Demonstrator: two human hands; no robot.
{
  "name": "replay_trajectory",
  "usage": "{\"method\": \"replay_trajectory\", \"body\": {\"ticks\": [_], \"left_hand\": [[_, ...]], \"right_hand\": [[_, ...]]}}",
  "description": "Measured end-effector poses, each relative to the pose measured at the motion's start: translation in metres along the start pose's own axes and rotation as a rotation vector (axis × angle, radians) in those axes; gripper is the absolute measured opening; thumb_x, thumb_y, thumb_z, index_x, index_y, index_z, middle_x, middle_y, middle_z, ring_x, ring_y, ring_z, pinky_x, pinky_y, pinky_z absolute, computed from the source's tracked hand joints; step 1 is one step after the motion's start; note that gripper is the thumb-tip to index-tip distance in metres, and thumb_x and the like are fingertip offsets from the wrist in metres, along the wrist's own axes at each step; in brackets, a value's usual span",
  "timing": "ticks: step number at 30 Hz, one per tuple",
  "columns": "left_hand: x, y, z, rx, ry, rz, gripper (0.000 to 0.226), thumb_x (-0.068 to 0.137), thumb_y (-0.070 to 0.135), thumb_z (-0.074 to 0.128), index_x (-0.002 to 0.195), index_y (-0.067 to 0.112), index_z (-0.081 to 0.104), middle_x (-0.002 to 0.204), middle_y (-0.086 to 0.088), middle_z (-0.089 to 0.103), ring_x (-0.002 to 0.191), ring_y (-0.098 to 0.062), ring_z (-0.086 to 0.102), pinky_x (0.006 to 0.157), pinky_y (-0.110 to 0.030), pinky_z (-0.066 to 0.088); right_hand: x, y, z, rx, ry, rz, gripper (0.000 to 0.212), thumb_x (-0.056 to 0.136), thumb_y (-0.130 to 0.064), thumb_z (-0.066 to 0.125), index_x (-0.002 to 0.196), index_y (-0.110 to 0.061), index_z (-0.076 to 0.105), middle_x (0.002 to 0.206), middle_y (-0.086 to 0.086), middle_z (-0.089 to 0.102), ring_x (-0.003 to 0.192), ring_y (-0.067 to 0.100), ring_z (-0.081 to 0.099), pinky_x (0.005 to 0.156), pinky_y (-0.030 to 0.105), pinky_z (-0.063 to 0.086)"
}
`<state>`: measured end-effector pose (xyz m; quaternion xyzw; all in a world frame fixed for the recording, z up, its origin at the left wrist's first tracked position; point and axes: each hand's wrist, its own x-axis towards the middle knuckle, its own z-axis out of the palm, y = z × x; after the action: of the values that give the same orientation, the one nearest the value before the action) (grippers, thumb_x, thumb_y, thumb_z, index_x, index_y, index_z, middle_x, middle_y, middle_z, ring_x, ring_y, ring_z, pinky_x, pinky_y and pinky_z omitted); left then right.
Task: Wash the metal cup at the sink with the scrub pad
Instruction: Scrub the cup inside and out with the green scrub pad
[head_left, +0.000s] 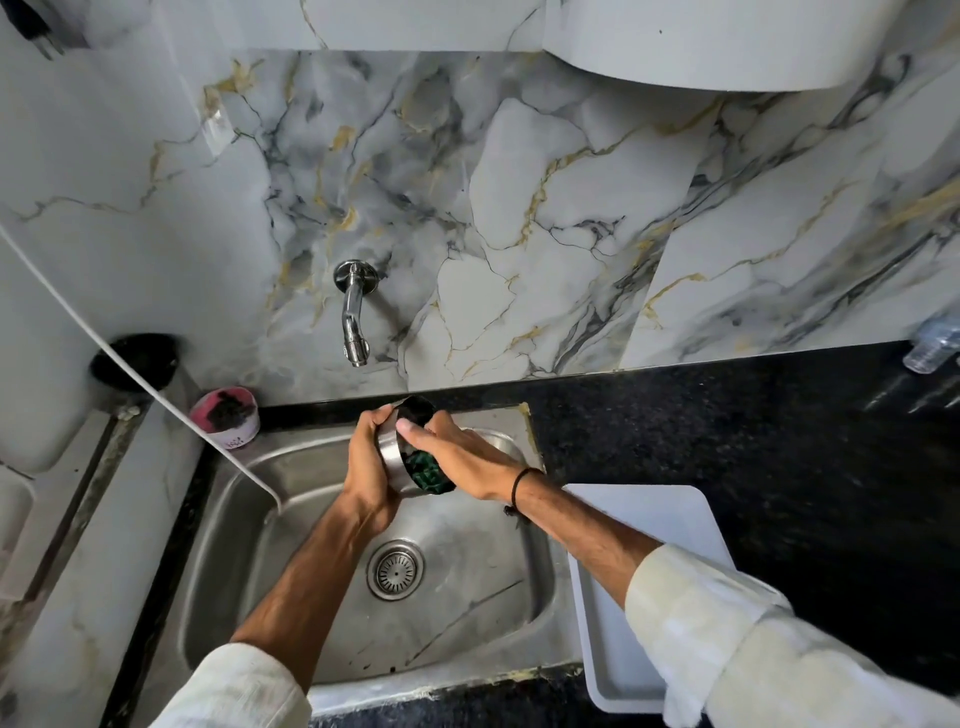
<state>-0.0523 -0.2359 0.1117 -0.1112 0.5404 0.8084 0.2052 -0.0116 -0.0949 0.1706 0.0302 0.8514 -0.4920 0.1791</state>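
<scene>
Head camera, looking down on a steel sink: we hold the metal cup over the basin, just in front of the back rim and below the wall tap, which shows no water running. Our left hand is clamped around the cup's shiny side, fingers curled over the far edge, the cup tipped so its mouth faces right. Our right hand presses the green scrub pad into that mouth, thumb hooked over the rim, wrist banded with a dark thread. Both forearms reach forward from pale sleeves and meet at the cup, hands touching across it. To scrub well from here, we judge the left grip should stay firm while the right hand turns the pad round the inner wall and down to the base, working over the basin so drips fall toward the drain. A white tray sits on the dark counter just right of the sink, a pink tub at the back left corner.
</scene>
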Motion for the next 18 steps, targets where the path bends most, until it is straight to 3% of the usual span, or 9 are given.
{"method": "replay_trajectory", "body": {"ticks": [2,4,6,8,11,13,16,18], "left_hand": [[-0.003,-0.003,0.004,-0.002,0.028,0.026,0.056,0.081,0.059,0.052,0.109,0.017,0.075,0.107,-0.019,0.075,0.094,-0.037,0.072,0.075,-0.046,0.058],[-0.004,-0.005,0.007,-0.004,0.05,0.03,0.064,0.079,0.06,0.051,0.117,0.013,0.073,0.109,-0.018,0.073,0.095,-0.036,0.069,0.079,-0.05,0.056],[-0.006,-0.005,0.01,-0.006,0.051,0.028,0.072,0.078,0.059,0.05,0.128,0.01,0.069,0.112,-0.016,0.073,0.098,-0.035,0.068,0.084,-0.059,0.054],[-0.007,-0.007,0.011,0.008,0.053,0.049,0.074,0.079,0.058,0.049,0.133,0.011,0.066,0.115,-0.017,0.073,0.1,-0.035,0.067,0.087,-0.06,0.052],[-0.011,-0.01,0.013,0.021,0.058,0.062,0.067,0.083,0.055,0.047,0.126,0.007,0.069,0.113,-0.018,0.073,0.101,-0.036,0.067,0.088,-0.054,0.05],[-0.01,-0.012,0.012,0.022,0.067,0.062,0.061,0.084,0.056,0.045,0.119,0.014,0.072,0.107,-0.014,0.076,0.096,-0.034,0.07,0.08,-0.049,0.057],[-0.005,-0.009,0.003,-0.018,0.078,0.053,0.051,0.087,0.057,0.042,0.112,0.022,0.07,0.096,-0.007,0.077,0.087,-0.028,0.073,0.066,-0.043,0.062],[-0.005,-0.007,-0.003,-0.023,0.059,0.025,0.047,0.088,0.058,0.043,0.106,0.025,0.071,0.093,-0.006,0.078,0.083,-0.027,0.074,0.062,-0.04,0.061]], "right_hand": [[-0.001,-0.004,0.002,0.44,-0.029,0.036,0.055,0.1,-0.07,0.039,0.096,-0.019,0.059,0.094,-0.001,0.07,0.089,0.013,0.068,0.079,0.03,0.049],[-0.001,-0.007,0.002,0.87,-0.05,0.123,0.054,0.105,-0.059,0.04,0.108,-0.013,0.07,0.103,0.006,0.079,0.1,0.017,0.074,0.087,0.033,0.054],[0.001,-0.012,-0.002,1.085,-0.004,0.166,0.066,0.106,-0.057,0.04,0.132,-0.002,0.064,0.134,0.019,0.071,0.124,0.028,0.067,0.099,0.039,0.052],[0.003,-0.019,-0.008,1.159,0.018,0.158,0.073,0.105,-0.058,0.039,0.141,0.003,0.056,0.15,0.025,0.06,0.131,0.033,0.062,0.106,0.041,0.049],[0.006,-0.027,-0.008,1.127,0.09,0.16,0.074,0.104,-0.057,0.045,0.147,0.003,0.047,0.151,0.029,0.058,0.142,0.041,0.056,0.124,0.049,0.039],[0.002,-0.027,0.0,0.954,0.092,0.16,0.065,0.104,-0.057,0.043,0.132,-0.001,0.06,0.144,0.03,0.063,0.137,0.039,0.061,0.122,0.047,0.04],[-0.002,-0.011,0.009,0.673,0.031,0.075,0.053,0.106,-0.059,0.036,0.102,-0.014,0.064,0.123,0.025,0.068,0.103,0.023,0.064,0.095,0.034,0.047],[-0.007,0.004,0.007,0.36,0.0,0.0,0.064,0.095,-0.075,0.034,0.103,-0.016,0.057,0.112,0.009,0.067,0.096,0.016,0.061,0.086,0.032,0.045]]}}
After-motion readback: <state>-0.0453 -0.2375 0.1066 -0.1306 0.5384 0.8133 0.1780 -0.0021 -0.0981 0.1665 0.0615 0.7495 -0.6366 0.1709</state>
